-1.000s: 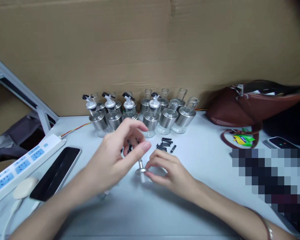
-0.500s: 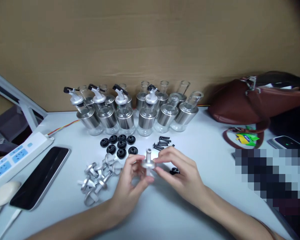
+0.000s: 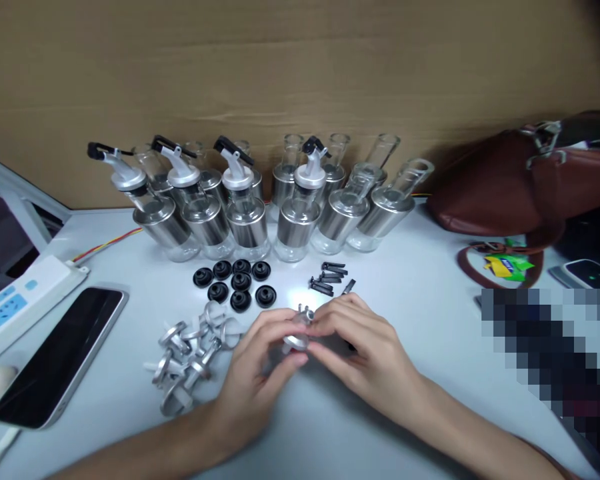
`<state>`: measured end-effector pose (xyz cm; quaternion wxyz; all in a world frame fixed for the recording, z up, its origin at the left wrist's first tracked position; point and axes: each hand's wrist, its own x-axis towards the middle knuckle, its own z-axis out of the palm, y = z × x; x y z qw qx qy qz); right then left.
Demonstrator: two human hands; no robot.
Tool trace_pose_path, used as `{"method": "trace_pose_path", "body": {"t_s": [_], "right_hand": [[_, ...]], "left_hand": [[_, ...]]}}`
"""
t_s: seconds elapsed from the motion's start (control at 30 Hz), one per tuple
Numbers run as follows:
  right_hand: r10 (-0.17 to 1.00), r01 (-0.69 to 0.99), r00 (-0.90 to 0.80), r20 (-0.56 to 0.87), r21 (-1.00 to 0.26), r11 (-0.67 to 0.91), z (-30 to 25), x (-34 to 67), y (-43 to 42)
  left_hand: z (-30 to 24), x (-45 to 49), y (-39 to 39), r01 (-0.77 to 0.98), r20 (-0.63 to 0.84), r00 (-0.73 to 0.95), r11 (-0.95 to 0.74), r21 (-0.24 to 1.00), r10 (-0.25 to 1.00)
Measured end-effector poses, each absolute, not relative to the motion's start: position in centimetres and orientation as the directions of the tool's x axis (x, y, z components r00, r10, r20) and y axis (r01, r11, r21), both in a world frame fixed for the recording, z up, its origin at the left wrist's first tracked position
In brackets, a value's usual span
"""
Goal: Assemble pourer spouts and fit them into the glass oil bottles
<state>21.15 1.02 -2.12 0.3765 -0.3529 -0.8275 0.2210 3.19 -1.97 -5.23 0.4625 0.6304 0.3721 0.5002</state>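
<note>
Between both hands, above the table, is a silver pourer spout (image 3: 297, 343) with a round flange, tilted and partly covered by fingers. My left hand (image 3: 265, 360) pinches it from the left, thumb below and fingers above. From the right, my right hand (image 3: 365, 340) grips it with thumb and index finger. Left of my hands lies a pile of similar silver spouts (image 3: 195, 367). Several black ribbed stoppers (image 3: 241, 282) lie beyond that pile. Small black lever caps (image 3: 333, 273) sit beyond my right hand, which partly hides other small black parts.
Glass bottles with metal sleeves (image 3: 300, 227) stand in two rows at the back; some front ones carry spouts with black levers. On the left are a phone (image 3: 60, 357) and a power strip (image 3: 25, 303). A brown bag (image 3: 500, 180) and a green-yellow packet (image 3: 509, 267) are at right.
The spout has turned and tilted between my fingers, its upright tube now leaning and more covered. My left fingers have closed in over it. The view has shifted slightly closer.
</note>
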Motion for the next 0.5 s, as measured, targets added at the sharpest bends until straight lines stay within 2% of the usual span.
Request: {"method": "trace_pose_path", "body": {"t_s": [0.13,0.27,0.37,0.5], "right_hand": [[0.774,0.42,-0.476,0.417,-0.666,0.617,-1.4,21.3,1.0],[0.857,0.417,-0.376,0.353,-0.761,0.496,-1.0,21.5,1.3],[0.886,0.429,-0.358,0.294,-0.791,0.436,-1.0,21.4,1.4],[0.882,0.413,-0.375,0.284,-0.801,0.434,-1.2,21.4,1.6]], "left_hand": [[-5.1,3.0,-1.8,0.058,0.264,0.191,-0.279,0.959,0.945],[-4.8,3.1,-1.7,0.088,0.251,0.163,-0.267,0.96,0.954],[-4.7,3.1,-1.7,0.113,0.26,0.208,-0.287,0.951,0.943],[-4.7,3.1,-1.8,0.153,0.243,0.268,-0.291,0.944,0.932]]}}
